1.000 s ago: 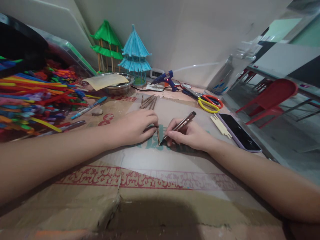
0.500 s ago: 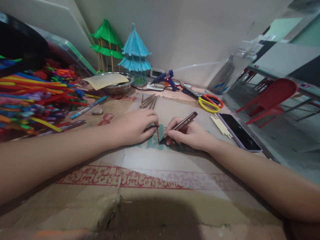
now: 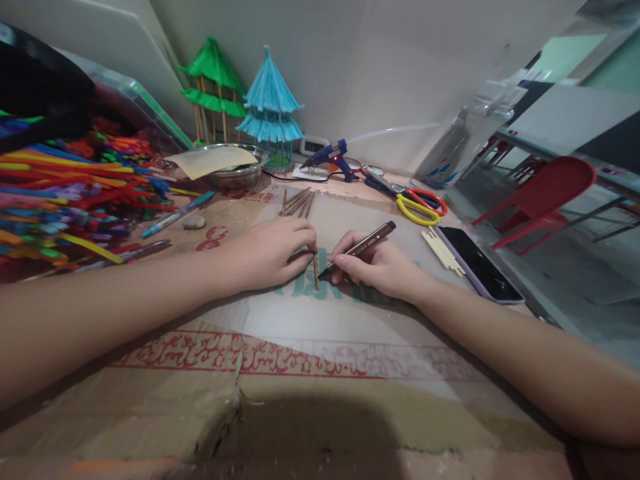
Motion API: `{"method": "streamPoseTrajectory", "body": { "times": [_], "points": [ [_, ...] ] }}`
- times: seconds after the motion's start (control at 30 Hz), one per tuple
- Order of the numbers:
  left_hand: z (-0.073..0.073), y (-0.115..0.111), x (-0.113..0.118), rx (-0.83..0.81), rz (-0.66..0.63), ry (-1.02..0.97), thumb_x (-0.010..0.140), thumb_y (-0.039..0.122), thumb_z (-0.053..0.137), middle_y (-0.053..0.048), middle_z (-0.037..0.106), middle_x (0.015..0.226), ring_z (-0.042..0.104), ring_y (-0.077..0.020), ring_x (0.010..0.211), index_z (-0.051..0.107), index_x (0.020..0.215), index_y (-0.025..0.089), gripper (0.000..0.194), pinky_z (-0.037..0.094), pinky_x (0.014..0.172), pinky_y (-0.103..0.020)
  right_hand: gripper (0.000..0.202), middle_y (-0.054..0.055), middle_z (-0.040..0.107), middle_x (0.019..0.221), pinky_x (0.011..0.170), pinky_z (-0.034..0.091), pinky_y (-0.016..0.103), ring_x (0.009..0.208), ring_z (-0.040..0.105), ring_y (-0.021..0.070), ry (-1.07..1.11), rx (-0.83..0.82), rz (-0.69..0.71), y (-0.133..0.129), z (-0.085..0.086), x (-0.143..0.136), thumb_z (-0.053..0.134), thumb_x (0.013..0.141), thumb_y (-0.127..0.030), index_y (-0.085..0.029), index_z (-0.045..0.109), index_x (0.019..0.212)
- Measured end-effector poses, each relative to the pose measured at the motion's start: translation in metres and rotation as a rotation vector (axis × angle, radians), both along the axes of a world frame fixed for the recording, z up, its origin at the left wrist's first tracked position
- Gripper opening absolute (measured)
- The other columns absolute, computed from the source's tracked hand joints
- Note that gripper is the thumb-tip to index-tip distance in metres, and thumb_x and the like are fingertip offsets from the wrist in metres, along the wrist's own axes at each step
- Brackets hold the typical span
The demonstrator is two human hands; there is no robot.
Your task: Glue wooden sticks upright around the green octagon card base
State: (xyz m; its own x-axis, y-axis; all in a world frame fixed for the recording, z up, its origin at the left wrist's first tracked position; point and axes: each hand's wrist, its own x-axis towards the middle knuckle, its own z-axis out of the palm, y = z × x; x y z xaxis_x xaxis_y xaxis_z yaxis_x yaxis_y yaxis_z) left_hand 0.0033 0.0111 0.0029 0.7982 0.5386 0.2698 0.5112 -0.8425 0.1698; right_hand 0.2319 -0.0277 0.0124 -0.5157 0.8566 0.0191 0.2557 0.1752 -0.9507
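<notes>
My left hand (image 3: 277, 250) lies on the table with its fingers closed on a thin brown stick (image 3: 316, 275), whose near end sticks out toward me. Between the fingers of my right hand (image 3: 373, 260) is a dark brown marker pen (image 3: 367, 241), held like a pencil. The pen's black tip touches or nearly touches the stick's right side, a little above its near end. Just beyond my left fingers lies a small pile of brown sticks (image 3: 299, 200). A translucent sheet (image 3: 290, 320) lies beneath both hands.
Colourful pipe cleaners (image 3: 65, 193) heap up at the left. Behind stand a green model pavilion (image 3: 213, 77), a blue one (image 3: 270, 100), a metal bowl (image 3: 240, 175) and a blue glue gun (image 3: 330, 159). Scissors (image 3: 420, 205) and a phone (image 3: 480, 263) lie at the right.
The pen tip has shifted slightly away from me along the stick, from its near end. The stick and my left hand have barely moved.
</notes>
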Motion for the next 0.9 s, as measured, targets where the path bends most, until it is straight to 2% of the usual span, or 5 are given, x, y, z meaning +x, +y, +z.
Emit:
{"method": "streamPoseTrajectory", "body": {
  "times": [0.37,0.5,0.7,0.9],
  "points": [
    [-0.0012,0.0034,-0.0021,0.01,0.0,-0.018,0.099,0.033,0.047,-0.011,0.067,0.106,0.064,-0.0247,0.097,0.067,0.096,0.016,0.026,0.048,0.085,-0.037,0.031,0.001,0.072,0.07,0.053,0.049,0.022,0.059,0.063,0.0107,0.014,-0.011,0.017,-0.0003,-0.0002,0.0007,0.075,0.085,-0.045,-0.018,0.061,0.089],
    [-0.0003,0.0047,-0.0021,0.003,0.007,-0.022,0.1,0.035,0.049,-0.009,0.067,0.102,0.064,-0.0228,0.093,0.066,0.088,0.017,0.028,0.048,0.082,-0.035,0.03,0.002,0.073,0.072,0.051,0.047,0.021,0.059,0.062,0.0103,0.02,-0.016,-0.001,-0.0007,-0.0007,0.0017,0.075,0.086,-0.044,-0.018,0.062,0.092],
    [-0.0023,0.0062,-0.0025,0.01,0.008,-0.023,0.101,0.036,0.05,-0.009,0.067,0.101,0.064,-0.0228,0.093,0.067,0.091,0.017,0.027,0.047,0.082,-0.035,0.029,0.005,0.076,0.078,0.043,0.043,0.019,0.05,0.055,0.0076,0.089,-0.028,-0.012,-0.0033,-0.0016,0.0019,0.072,0.087,-0.044,-0.017,0.064,0.095],
    [-0.0024,0.0054,-0.0018,0.027,0.016,-0.017,0.101,0.036,0.05,-0.009,0.067,0.101,0.063,-0.0238,0.094,0.066,0.091,0.017,0.027,0.047,0.082,-0.036,0.02,0.002,0.073,0.071,0.039,0.041,0.017,0.048,0.054,0.0079,0.02,-0.031,-0.066,-0.0063,-0.0008,-0.0016,0.07,0.086,-0.035,-0.017,0.062,0.09]
  ]
}}
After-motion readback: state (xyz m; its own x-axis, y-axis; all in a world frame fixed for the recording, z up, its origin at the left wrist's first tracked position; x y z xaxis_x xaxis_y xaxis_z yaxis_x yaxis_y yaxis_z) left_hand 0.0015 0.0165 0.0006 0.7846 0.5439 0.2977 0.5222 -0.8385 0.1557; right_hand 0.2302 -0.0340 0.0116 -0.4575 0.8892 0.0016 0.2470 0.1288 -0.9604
